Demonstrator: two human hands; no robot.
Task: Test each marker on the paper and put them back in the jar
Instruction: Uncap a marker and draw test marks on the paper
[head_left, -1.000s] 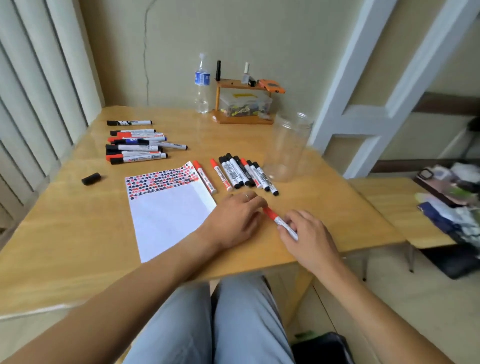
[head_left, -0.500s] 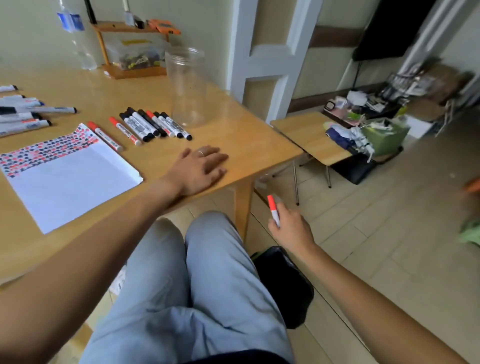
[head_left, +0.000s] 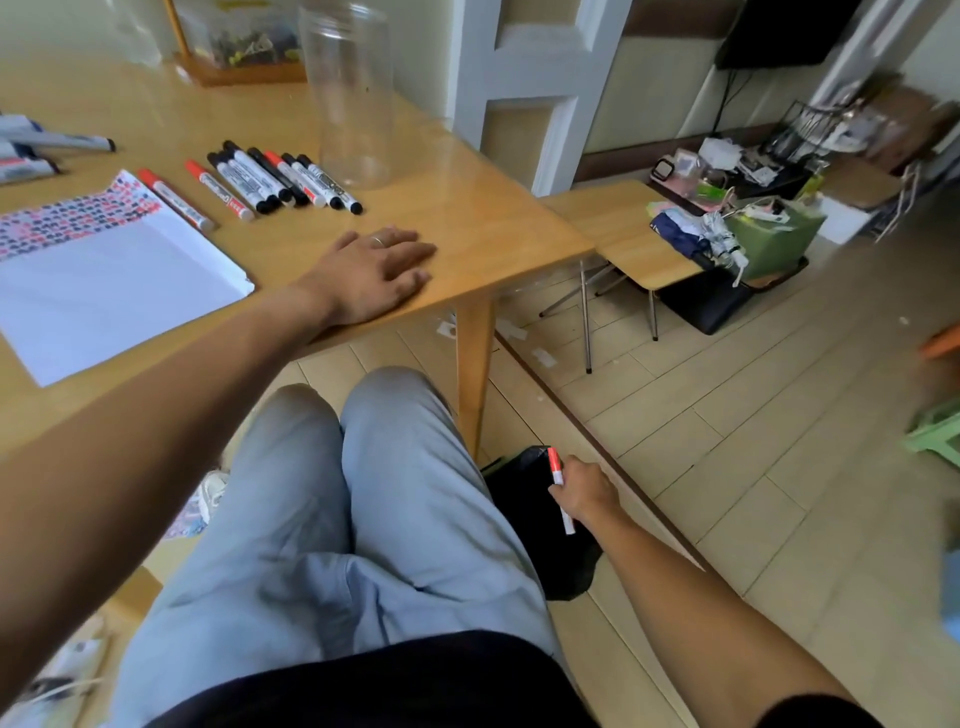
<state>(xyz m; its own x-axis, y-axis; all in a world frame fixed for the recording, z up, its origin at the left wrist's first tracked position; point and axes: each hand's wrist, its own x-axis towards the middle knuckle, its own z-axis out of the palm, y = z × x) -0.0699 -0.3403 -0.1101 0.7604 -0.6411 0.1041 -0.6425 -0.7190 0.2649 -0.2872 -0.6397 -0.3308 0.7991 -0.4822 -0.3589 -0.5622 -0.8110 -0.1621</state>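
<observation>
The wooden table (head_left: 457, 218) fills the upper left of the view, with the person's grey-trousered legs (head_left: 332, 499) below its near edge. On the table lies a white sheet of paper (head_left: 104, 291), its far strip covered in red and dark test marks. Beyond the paper, near the table's right edge, stands the clear plastic jar (head_left: 350, 93), upright and with nothing visible inside. Just in front of the jar a row of markers (head_left: 283, 176) lies side by side, black-capped and red-capped, and two more red-capped ones lie next to the paper's far corner. The left hand (head_left: 371, 275) rests palm down on the table by its near edge, fingers straight and spread, a ring on one finger. The right hand (head_left: 584, 491) hangs low beside the legs, over a black bag (head_left: 524, 519) on the floor, its fingers curled around a red-capped marker (head_left: 560, 488) held cap up, well apart from the jar and paper.
</observation>
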